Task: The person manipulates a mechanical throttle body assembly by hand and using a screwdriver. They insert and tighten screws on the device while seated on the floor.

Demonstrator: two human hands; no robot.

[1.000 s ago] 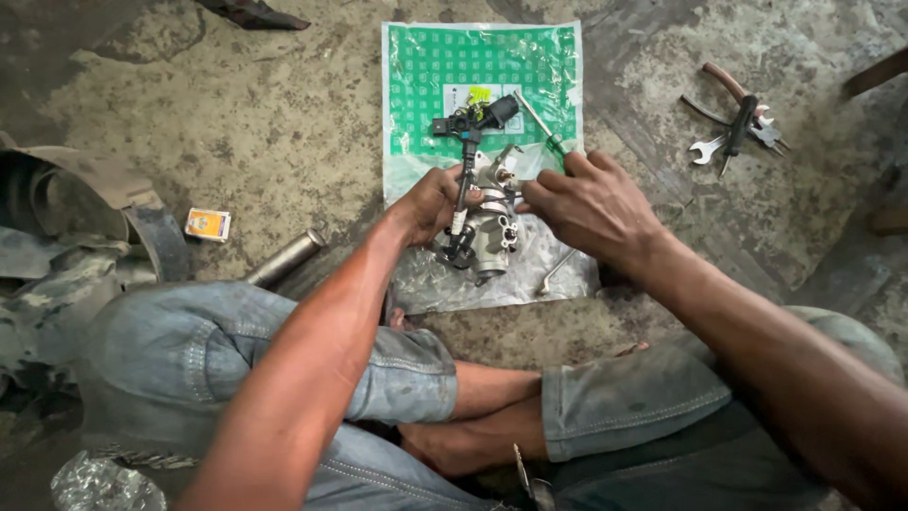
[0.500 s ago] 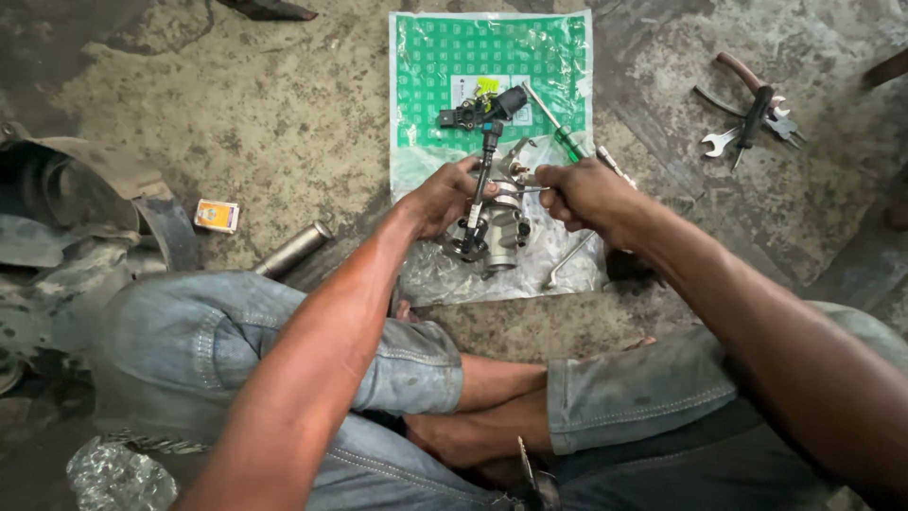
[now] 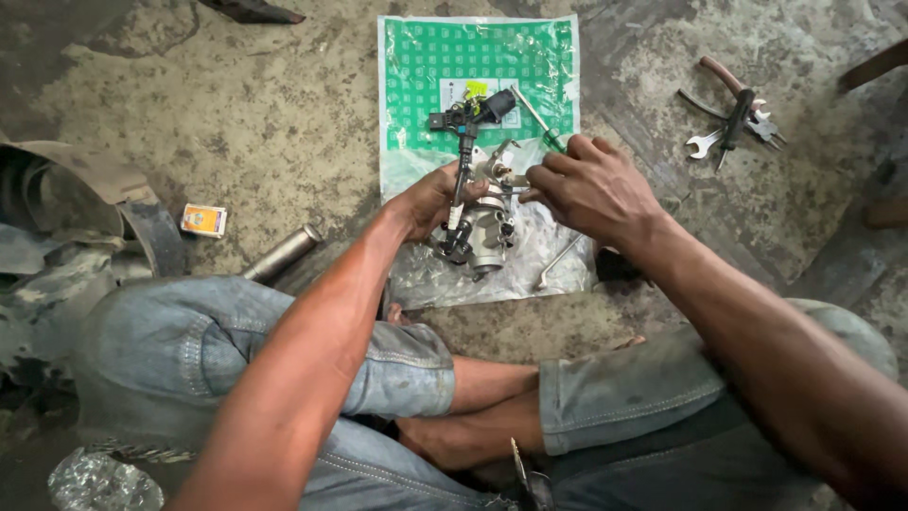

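My left hand [image 3: 427, 201] grips a grey metal engine part [image 3: 480, 230] with a black connector and lead [image 3: 466, 123] sticking up from it. My right hand [image 3: 588, 185] is closed on a green-handled screwdriver [image 3: 539, 121], its tip hidden at the top of the metal part. Both are held just above a green and clear plastic bag [image 3: 445, 66] spread on the concrete floor. A thin metal rod [image 3: 558, 262] lies on the bag under my right wrist.
Pliers and spanners [image 3: 733, 118] lie on the floor at the upper right. A metal tube [image 3: 281, 253] and a small orange and white box [image 3: 204, 220] lie to the left, beside dark rubber scraps [image 3: 57, 227]. My crossed legs in jeans [image 3: 236, 350] fill the foreground.
The view has shifted slightly. My right hand has drawn up to the top of the metal part with the screwdriver; my left hand keeps its grip.
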